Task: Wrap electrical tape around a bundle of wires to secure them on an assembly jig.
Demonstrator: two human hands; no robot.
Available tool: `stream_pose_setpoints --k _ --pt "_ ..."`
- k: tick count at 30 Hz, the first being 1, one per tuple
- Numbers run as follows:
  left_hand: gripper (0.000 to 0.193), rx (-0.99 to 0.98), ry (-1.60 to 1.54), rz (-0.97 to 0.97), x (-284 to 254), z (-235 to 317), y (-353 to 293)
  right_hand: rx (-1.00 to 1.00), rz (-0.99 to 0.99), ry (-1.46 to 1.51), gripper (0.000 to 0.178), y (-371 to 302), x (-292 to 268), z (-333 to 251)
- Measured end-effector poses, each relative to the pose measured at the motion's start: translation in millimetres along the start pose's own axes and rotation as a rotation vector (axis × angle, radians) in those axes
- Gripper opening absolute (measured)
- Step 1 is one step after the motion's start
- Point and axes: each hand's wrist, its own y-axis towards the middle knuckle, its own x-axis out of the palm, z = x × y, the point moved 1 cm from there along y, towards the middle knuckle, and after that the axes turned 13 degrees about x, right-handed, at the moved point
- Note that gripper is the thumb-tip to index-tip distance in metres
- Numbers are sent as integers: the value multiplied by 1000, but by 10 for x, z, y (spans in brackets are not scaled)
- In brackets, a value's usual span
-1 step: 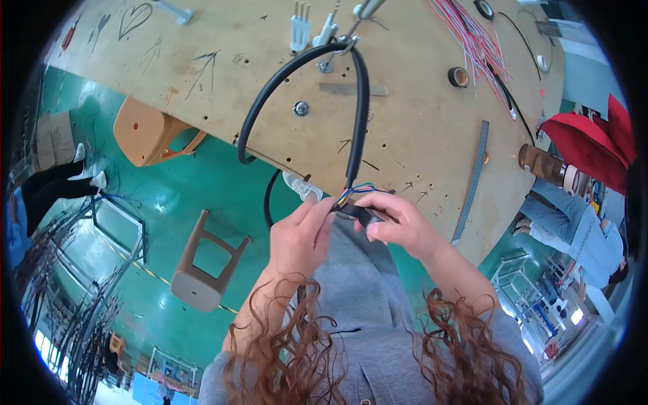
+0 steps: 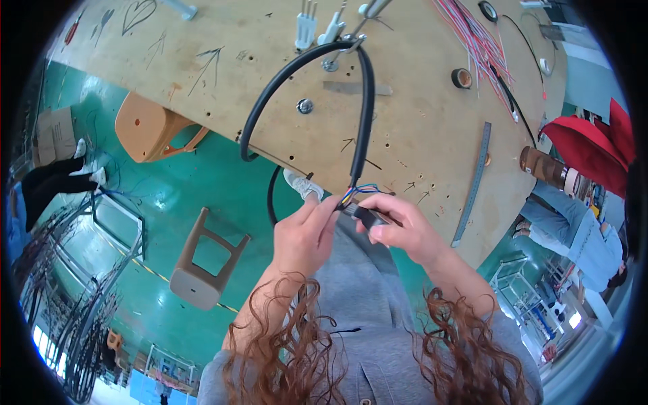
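"Starting at the left, what is each hand doing?"

"The left hand (image 2: 301, 239) is pinched, fingers closed around the bundle just below the end of the black cable (image 2: 366, 115). That cable arches over the desk (image 2: 418, 135), passing a metal clip (image 2: 354, 40), and its end hangs at the near edge, in front of the person's body."

"And between the hands?"

"Coloured wires (image 2: 349, 194) come out of the cable's sheath; a few bend off to the right. The right hand (image 2: 408, 233) grips a small dark piece (image 2: 368, 217) between thumb and fingers, close against the bundle. I can't tell what it is."

"How far along does it look?"

"Partway, I'd judge. The sheath is already off this end and the wires are bared. No finished end shows, so work on the bundle seems to remain; the fingers hide how much."

"Any brands, labels or writing?"

"None I can read. At the far left of the desk there's a hand-drawn heart (image 2: 138, 19), then branching lines (image 2: 206, 67). Small arrow-like marks lie right of the cable. The ruler (image 2: 474, 182) farther right has a scale too fine to make out."
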Motion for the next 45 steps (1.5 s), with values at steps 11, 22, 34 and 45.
stream_pose_setpoints --k 11,22,34,45 --pt "23 -176 -176 184 212 128 -138 42 3 -141 53 138 229 -305" --pt "59 -770 -906 -114 109 36 106 -104 345 243 35 33 278 502" --pt "47 -767 -1063 -118 17 119 16 -176 371 -143 27 140 -46 518" --pt "25 -519 -763 -150 68 48 73 107 -139 -266 23 -188 -29 319"
